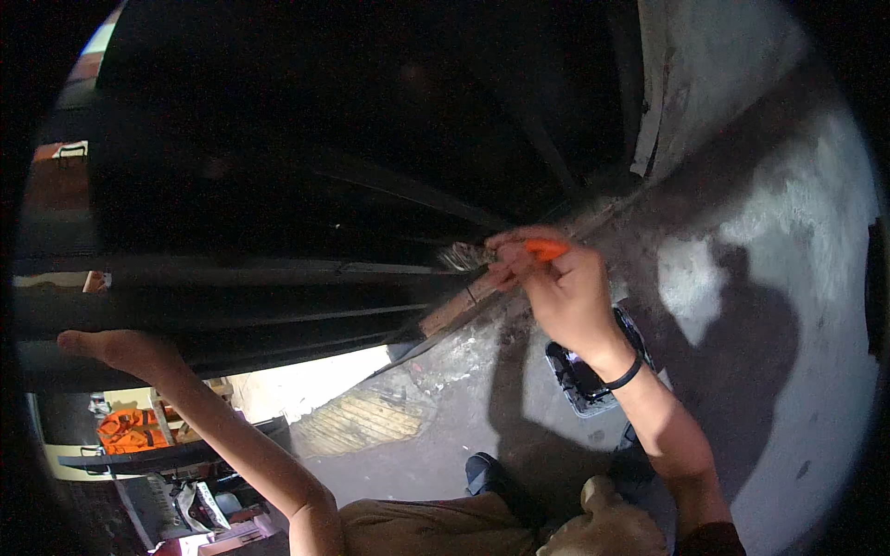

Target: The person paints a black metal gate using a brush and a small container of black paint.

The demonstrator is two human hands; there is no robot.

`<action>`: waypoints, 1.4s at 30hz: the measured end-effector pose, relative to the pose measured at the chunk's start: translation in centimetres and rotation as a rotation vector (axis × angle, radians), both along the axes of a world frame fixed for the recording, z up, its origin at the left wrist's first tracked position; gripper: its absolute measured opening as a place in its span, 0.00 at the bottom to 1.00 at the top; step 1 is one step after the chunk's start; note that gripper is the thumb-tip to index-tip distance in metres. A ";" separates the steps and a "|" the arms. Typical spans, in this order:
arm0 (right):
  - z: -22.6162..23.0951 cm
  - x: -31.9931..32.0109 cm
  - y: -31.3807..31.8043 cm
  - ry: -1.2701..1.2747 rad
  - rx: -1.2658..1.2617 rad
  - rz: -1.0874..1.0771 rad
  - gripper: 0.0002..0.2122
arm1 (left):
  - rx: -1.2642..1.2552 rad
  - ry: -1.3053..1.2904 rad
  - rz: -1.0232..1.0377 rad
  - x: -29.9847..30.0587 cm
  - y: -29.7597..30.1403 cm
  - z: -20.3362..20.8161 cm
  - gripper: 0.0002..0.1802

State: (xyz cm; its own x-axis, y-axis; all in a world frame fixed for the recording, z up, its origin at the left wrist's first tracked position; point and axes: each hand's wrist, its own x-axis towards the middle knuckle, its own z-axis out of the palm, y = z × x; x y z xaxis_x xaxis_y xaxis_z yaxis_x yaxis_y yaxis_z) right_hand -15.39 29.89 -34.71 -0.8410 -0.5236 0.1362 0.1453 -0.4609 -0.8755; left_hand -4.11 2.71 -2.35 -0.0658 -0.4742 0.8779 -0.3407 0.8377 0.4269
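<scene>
My right hand (561, 283) is closed round the orange handle (547, 248) of a brush. The brush's bristles (454, 258) point left, against or close to the lower edge of a large black structure (371, 120); whether they touch is hard to tell. My left arm stretches out to the far left. There my left hand (116, 350) is at the dark ledge of the same structure, its thumb pointing left and the other fingers hidden. Below my right wrist, on the floor, stands a black tub (584, 406) with dark, shiny contents.
A brown bar (454, 313) runs slantwise below the brush. Yellowish ribbed boards (366, 417) lie on the grey floor (445, 482) near my shoe (484, 471). Orange cloth (130, 431) and assorted items are at lower left. Shadows fall across the pale surface at right.
</scene>
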 end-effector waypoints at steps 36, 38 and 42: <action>0.1 -1.4 0.1 -0.009 -0.177 0.097 0.12 | 0.051 -0.007 -0.072 1.0 -2.0 0.7 0.62; -1.3 -1.4 0.4 -0.078 -0.065 0.105 0.11 | 0.043 -0.025 -0.117 0.9 -1.8 0.7 0.62; -2.9 -1.6 0.8 0.007 0.287 0.057 0.12 | 0.044 -0.052 -0.086 0.5 -1.0 0.2 0.63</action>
State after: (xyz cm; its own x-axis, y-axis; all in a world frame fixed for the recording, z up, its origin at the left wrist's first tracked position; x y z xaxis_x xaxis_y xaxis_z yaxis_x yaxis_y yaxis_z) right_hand -17.03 30.71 -37.58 -0.8089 -0.5877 -0.0186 0.1573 -0.1858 -0.9699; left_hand -3.61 1.75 -2.11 -0.1526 -0.5026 0.8509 -0.2907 0.8457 0.4474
